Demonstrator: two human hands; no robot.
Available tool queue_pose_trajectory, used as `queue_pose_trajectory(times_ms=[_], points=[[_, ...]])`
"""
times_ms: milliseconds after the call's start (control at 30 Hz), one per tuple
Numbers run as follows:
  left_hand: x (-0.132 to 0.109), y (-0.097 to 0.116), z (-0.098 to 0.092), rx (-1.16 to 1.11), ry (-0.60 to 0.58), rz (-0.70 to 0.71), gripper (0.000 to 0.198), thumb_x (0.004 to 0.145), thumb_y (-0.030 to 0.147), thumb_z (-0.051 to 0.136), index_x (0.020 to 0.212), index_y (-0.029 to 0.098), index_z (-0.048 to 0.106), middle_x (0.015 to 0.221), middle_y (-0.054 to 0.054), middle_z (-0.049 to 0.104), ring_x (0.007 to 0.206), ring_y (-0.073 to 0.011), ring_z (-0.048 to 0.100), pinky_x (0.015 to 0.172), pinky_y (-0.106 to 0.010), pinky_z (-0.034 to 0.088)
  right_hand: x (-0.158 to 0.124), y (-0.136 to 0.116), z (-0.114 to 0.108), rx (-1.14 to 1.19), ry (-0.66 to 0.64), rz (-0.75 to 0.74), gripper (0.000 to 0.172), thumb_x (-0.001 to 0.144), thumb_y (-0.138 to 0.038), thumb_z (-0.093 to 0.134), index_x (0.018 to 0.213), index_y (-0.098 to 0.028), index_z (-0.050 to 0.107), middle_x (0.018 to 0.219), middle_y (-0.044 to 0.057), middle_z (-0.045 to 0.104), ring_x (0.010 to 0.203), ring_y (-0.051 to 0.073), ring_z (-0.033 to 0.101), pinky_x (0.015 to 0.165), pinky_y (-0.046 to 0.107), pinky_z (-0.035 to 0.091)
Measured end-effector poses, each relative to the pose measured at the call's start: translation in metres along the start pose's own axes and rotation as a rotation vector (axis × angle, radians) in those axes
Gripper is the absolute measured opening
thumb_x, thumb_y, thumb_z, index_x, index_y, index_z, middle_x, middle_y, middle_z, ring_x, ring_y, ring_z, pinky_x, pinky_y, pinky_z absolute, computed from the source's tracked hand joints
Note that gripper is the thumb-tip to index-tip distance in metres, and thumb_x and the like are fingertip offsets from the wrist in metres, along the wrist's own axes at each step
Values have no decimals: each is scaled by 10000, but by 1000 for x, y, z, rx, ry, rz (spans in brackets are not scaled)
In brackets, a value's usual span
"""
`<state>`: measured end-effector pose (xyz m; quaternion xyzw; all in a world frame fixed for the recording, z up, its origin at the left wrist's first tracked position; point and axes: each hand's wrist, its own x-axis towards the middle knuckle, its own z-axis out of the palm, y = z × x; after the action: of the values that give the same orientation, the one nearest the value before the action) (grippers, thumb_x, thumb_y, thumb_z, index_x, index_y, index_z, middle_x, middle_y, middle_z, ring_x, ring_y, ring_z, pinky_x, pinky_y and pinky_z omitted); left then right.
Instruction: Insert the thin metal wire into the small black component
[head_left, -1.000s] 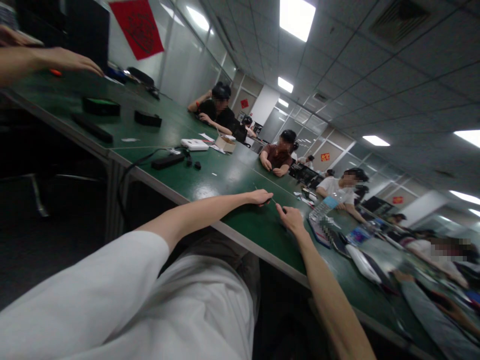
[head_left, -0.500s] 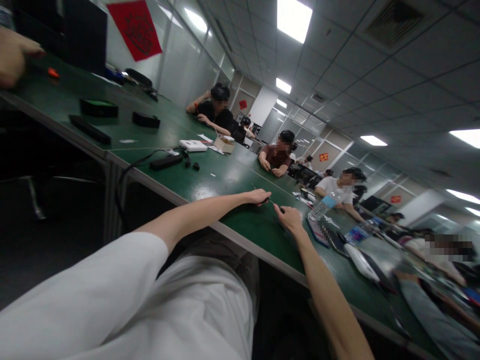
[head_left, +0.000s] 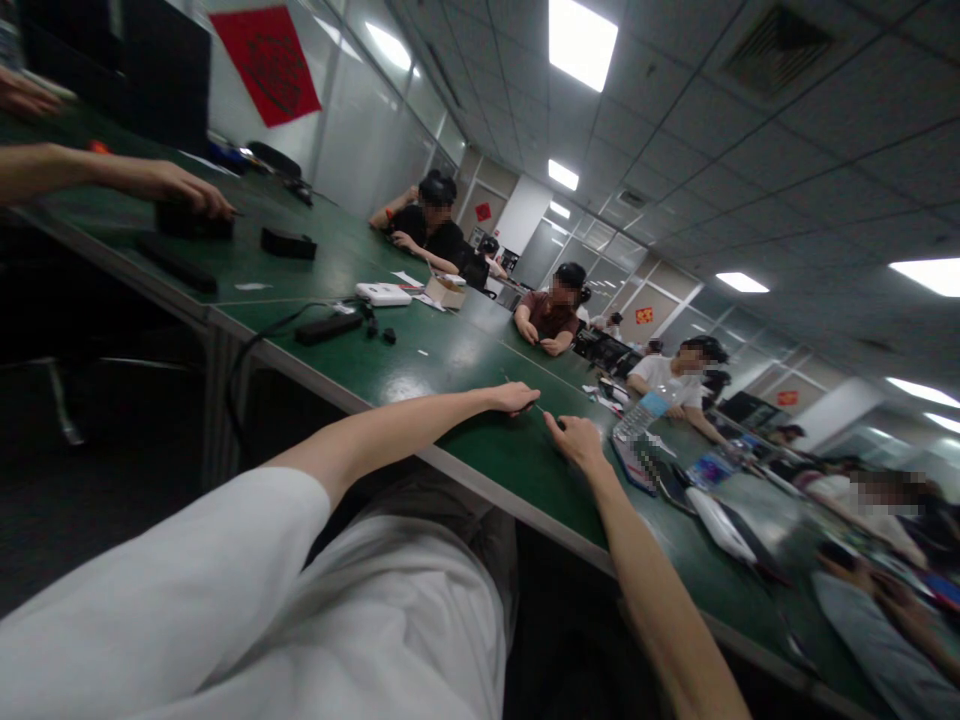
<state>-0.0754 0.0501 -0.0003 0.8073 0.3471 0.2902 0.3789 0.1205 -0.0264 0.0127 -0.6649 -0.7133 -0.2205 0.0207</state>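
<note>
My left hand [head_left: 516, 398] is closed above the green tabletop, its fingers around a small dark thing that they mostly hide. Just to its right, my right hand [head_left: 577, 440] is closed on a thin tool with a dark handle [head_left: 560, 424]. The tool's slim shaft [head_left: 540, 408] bridges the narrow gap between the two hands. Too little of it shows to tell its exact kind. A clear plastic bottle with a blue label [head_left: 646, 412] stands to the right of my right hand.
Left along the green table [head_left: 405, 375] are a black bar-shaped thing [head_left: 328, 328] with a cable, a white box [head_left: 383, 294] and an open carton [head_left: 445, 292]. A co-worker's hand [head_left: 187, 190] reaches in at far left. Other people sit across and to the right.
At far left, a co-worker's arm has come in over the black box. At lower right, another person's hands have moved. My own hands look almost the same.
</note>
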Motion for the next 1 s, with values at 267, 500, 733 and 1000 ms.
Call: queue_pose_trajectory(times_ms=[267, 500, 733, 1000], points=[[-3, 1, 0, 17, -25, 7, 542, 934, 534, 338, 589, 181, 562, 398, 11, 477, 417, -146, 433, 528, -267, 343, -3, 4, 0, -28, 12, -40, 699, 944, -668, 216, 788, -208, 719, 878, 122, 725, 865, 229, 673, 726, 268, 436], [0, -1, 0, 24, -6, 30, 558, 947, 517, 301, 565, 185, 536, 397, 8, 474, 418, -141, 436, 522, -267, 338, 1, -1, 2, 24, 1, -20, 733, 939, -682, 181, 791, -206, 718, 906, 120, 725, 880, 223, 666, 736, 268, 432], [-1, -3, -1, 12, -38, 52, 549, 932, 539, 329, 569, 183, 538, 387, 17, 459, 416, -134, 441, 538, -257, 358, -1, 7, 4, 21, 20, -68, 740, 938, -682, 168, 759, -208, 706, 847, 118, 722, 837, 221, 666, 718, 267, 422], [1, -3, 0, 0, -23, 44, 567, 931, 556, 313, 573, 176, 533, 388, 13, 453, 398, -133, 418, 496, -267, 325, 4, 3, 7, 75, -4, -61, 722, 953, -659, 187, 786, -197, 715, 925, 116, 724, 883, 209, 655, 737, 249, 416]])
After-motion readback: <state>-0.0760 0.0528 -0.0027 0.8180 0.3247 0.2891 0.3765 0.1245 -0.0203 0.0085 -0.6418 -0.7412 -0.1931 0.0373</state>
